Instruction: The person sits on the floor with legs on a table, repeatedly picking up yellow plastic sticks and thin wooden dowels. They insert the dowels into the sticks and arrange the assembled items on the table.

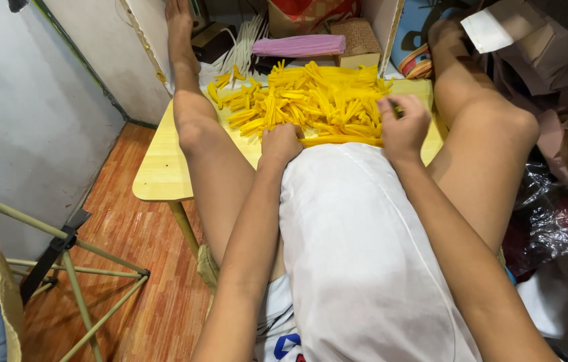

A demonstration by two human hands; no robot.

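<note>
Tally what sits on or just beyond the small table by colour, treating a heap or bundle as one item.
Yellow: 1, the heap of yellow strips on the table, with the left hand and right hand in it
Pink: 1, the pink roll
White: 1, the bundle of white strips
Brown: 1, the brown block
Total: 4

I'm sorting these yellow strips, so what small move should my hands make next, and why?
Probably draw the right hand back with the few yellow strips its fingers pinch, since the left hand already rests closed at the pile's near edge on the table.
</note>
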